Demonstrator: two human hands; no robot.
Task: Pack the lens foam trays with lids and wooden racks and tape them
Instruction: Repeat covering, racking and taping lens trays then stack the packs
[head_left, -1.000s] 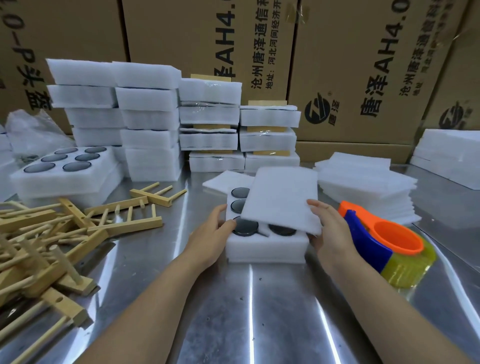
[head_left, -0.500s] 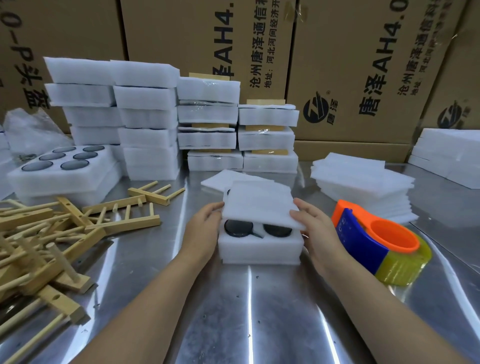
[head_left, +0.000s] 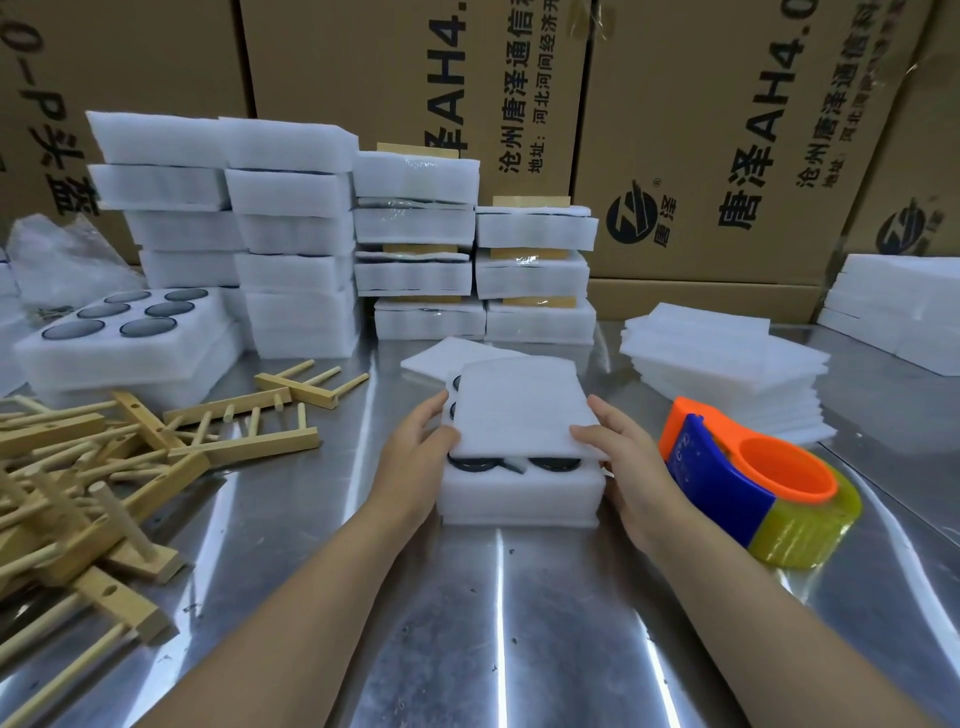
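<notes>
A white foam tray (head_left: 519, 496) holding dark round lenses (head_left: 474, 462) sits on the steel table in front of me. A thin white foam lid (head_left: 522, 408) lies over most of it, with the front row of lenses still showing. My left hand (head_left: 415, 457) holds the lid's left edge, thumb on top. My right hand (head_left: 626, 462) holds the lid's right front corner and rests against the tray's side. A pile of wooden racks (head_left: 104, 467) lies at the left. An orange and blue tape dispenser (head_left: 753, 478) with yellowish tape stands just right of my right hand.
Stacks of packed foam trays (head_left: 415, 239) stand behind, against cardboard boxes (head_left: 701, 130). An open tray with several lenses (head_left: 119, 332) is at far left. A stack of loose foam lids (head_left: 727, 374) lies at back right. One spare foam sheet (head_left: 441, 356) lies behind the tray.
The lid has been drawn from its tilted position at the right to lie squarely over the tray. Both hands have shifted with it onto its side edges.
</notes>
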